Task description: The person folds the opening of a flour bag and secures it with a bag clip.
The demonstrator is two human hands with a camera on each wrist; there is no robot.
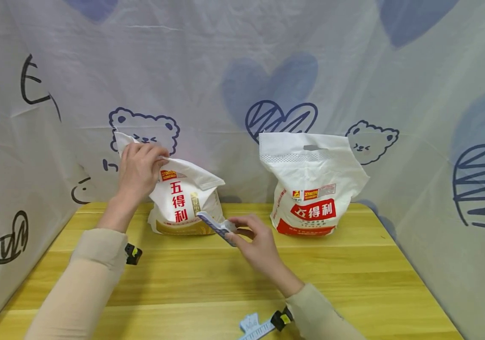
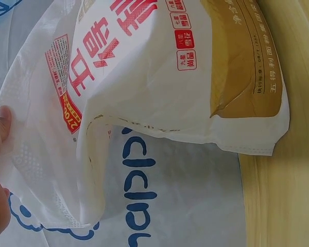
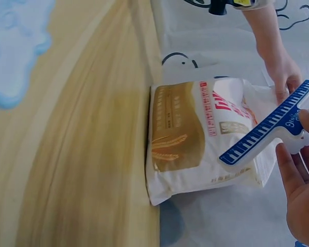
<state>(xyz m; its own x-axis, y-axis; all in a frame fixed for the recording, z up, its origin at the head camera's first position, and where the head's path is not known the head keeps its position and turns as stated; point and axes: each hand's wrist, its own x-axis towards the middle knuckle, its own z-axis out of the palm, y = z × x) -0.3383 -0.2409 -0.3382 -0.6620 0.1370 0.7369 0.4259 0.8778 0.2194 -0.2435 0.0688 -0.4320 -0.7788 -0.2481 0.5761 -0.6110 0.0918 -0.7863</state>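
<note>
My left hand (image 1: 139, 165) grips the top edge of a white flour bag (image 1: 200, 208) with a gold band at its base, at the table's back left. The bag's top folds over toward the right, and in the left wrist view its upper part (image 2: 36, 154) is creased below the fingers. Between thumb and fingers, my right hand (image 1: 257, 241) holds a blue and white bag clip (image 3: 268, 123) with a piano-key pattern. The clip is in front of the bag's right side, its long bar slanting.
A second white flour bag (image 1: 310, 189) with a red label and a handle slot stands at the back right. A light blue clip (image 1: 255, 327) lies at the table's front edge. Behind the wooden table (image 1: 183, 278) hangs a patterned cloth (image 1: 208, 94).
</note>
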